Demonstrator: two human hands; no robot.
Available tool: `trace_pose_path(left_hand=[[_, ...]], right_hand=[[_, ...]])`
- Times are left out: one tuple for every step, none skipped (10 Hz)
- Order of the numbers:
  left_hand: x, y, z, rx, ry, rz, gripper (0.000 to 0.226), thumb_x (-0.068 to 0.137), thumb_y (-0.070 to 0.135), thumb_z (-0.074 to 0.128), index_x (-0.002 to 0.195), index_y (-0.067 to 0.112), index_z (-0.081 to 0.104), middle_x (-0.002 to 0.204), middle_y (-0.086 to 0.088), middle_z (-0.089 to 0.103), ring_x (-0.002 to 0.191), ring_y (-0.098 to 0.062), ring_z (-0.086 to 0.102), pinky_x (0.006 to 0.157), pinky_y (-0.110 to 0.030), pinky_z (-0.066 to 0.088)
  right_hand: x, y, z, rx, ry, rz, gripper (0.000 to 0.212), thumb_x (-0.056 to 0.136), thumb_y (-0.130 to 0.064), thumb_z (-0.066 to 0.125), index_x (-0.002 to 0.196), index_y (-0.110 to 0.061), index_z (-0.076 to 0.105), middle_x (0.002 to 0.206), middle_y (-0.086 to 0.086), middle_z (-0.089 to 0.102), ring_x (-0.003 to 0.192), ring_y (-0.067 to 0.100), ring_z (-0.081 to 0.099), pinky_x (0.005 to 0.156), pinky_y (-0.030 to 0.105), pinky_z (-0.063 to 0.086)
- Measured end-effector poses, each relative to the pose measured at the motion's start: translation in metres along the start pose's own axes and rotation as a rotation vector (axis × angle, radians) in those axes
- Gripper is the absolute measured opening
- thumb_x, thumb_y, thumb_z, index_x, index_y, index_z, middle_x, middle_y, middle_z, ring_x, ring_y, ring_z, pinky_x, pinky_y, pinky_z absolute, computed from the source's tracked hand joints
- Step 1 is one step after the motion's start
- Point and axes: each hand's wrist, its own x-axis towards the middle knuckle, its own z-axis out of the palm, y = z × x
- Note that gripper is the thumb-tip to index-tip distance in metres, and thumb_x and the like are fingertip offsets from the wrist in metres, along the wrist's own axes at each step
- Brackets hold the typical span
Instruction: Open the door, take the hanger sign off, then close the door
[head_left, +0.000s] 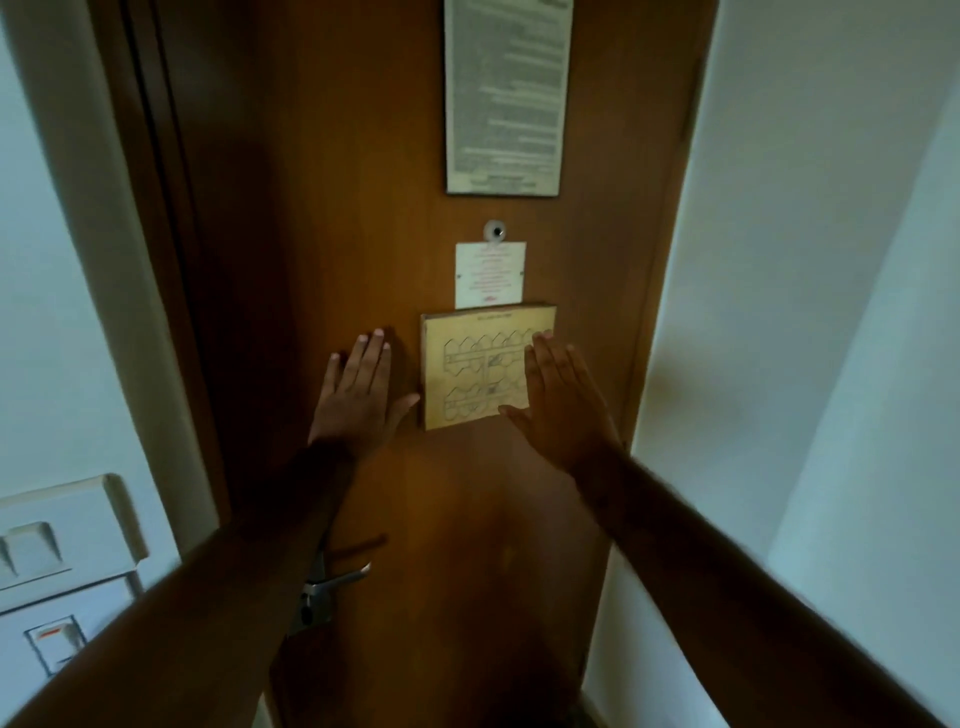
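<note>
A brown wooden door (363, 234) fills the middle of the head view and stands shut in its frame. My left hand (358, 395) is held flat with fingers apart against or just off the door, left of a yellowish floor-plan plaque (470, 374). My right hand (561, 400) is also flat and open, covering the plaque's right edge. Neither hand holds anything. A metal lever handle (345, 576) sits low on the door's left side, partly hidden under my left forearm. No hanger sign shows on this side of the door.
A framed printed notice (504, 93) hangs high on the door, with a peephole (495, 230) and a small white card (490, 274) below it. A white switch panel (62, 561) is on the left wall. A white wall (805, 312) closes in on the right.
</note>
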Motion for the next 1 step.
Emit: trace_pose_path(left_hand=[[0.0153,0.0348,-0.0473,-0.078,0.07,0.08,0.09,0.102,0.068,0.022,0.168,0.01,0.005,0.178,-0.009,-0.002,0.165,-0.026,-0.003,0.133,-0.055,0.005]], right_hand=[[0.0013,0.0283,-0.0364,0.0,0.051,0.067,0.094,0.098,-0.061,0.054,0.156,0.007,0.027,0.165,0.029,0.027,0.155,0.042,0.023,0.127,0.056,0.019]])
